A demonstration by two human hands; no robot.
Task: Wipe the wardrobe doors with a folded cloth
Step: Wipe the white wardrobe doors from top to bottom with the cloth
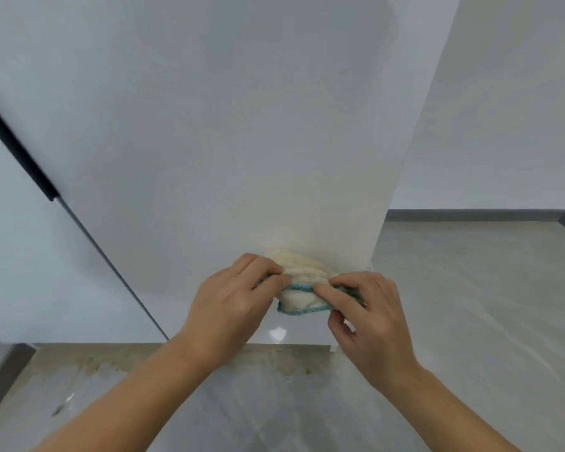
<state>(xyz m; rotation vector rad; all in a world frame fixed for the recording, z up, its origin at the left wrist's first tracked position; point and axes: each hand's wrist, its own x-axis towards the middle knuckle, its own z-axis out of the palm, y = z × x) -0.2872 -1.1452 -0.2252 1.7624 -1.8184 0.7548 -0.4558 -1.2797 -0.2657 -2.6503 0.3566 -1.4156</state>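
A cream cloth with a teal stitched edge is bunched up between both hands, low in front of the white wardrobe door. My left hand grips the cloth's left side with curled fingers. My right hand pinches its right side between thumb and fingers. The cloth's far part lies against or very near the door's lower area. A faint reflection of it shows on the glossy door.
A second white door stands to the left, with a long dark handle along the gap. The wardrobe's right edge meets a glossy grey tiled floor. A grey skirting board runs along the far wall.
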